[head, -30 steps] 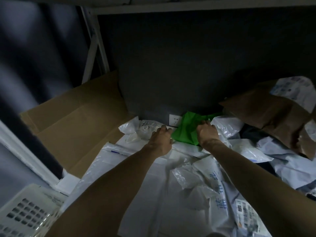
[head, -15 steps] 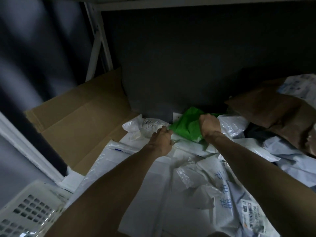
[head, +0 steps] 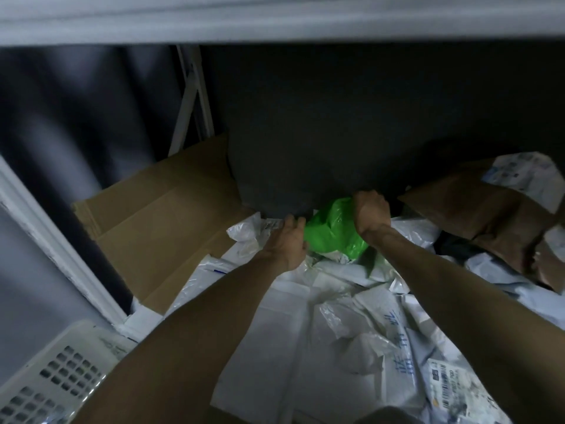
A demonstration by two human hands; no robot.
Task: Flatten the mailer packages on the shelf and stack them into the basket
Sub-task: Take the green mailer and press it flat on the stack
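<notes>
While the right hand [head: 370, 214] curls into a fist round the top of the green mailer [head: 331, 240], the bag stands bunched and crumpled at the back of the shelf [head: 46, 234], against the dark wall [head: 336, 117]. Its lower part rests on the white mailers [head: 299, 319], which lie in a loose, wrinkled heap over the middle and right of the shelf and under both forearms. The left hand [head: 287, 243] lies just left of the green mailer, with its fingers fairly straight and pointing toward the wall. It grips nothing; its palm rests on the white heap, and its inner edge touches the green plastic. Just beyond its fingertips sits a crumpled white bag [head: 244, 232] with a small printed label. Near the lower right, one white mailer shows blue characters and a barcode label [head: 449, 384]. To the right of the green mailer, a brown mailer [head: 489, 215] lies tilted on top of the heap, with another white printed package [head: 519, 175] behind it. On the left of the shelf, a flattened cardboard sheet [head: 159, 215] leans up toward the white upright [head: 191, 99] of the frame. The underside of the upper board [head: 275, 19] crosses the top of the view. The white basket [head: 58, 374], with its slotted wall, sits at the lower left, outside the shelf and well apart from both hands. What lies inside it cannot be made out.
</notes>
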